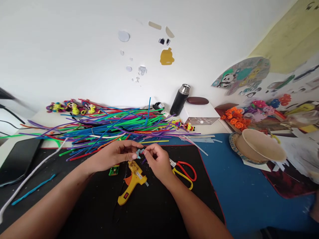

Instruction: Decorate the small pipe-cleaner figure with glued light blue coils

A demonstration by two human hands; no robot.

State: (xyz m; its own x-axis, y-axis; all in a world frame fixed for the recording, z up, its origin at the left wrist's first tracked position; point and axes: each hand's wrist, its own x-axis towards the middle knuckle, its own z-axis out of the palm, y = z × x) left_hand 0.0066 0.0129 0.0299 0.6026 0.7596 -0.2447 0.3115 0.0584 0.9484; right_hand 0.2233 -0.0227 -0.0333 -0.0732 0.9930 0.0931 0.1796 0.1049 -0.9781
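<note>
A small, bent light-blue piece (139, 152), perhaps shaped pipe cleaner, is pinched between both hands above the black mat. My left hand (122, 153) grips its left end between thumb and fingers. My right hand (157, 161) is closed on its right end with thumb and forefinger. Just below them lies a yellow hot glue gun (133, 182) with an orange trigger and a glue stick poking from its back. Scissors (185, 172) with red and yellow handles rest beside my right wrist, their blades partly hidden. A small green object (114, 170) sits under my left hand.
Behind the hands spreads a heap of coloured pipe cleaners (119, 121). A black thermos (179, 100) stands by a white box (199, 113). A phone (20, 159), white cable (32, 179) and twisted blue strip (33, 190) lie left. Right are orange flowers (235, 118) and a bowl (264, 146).
</note>
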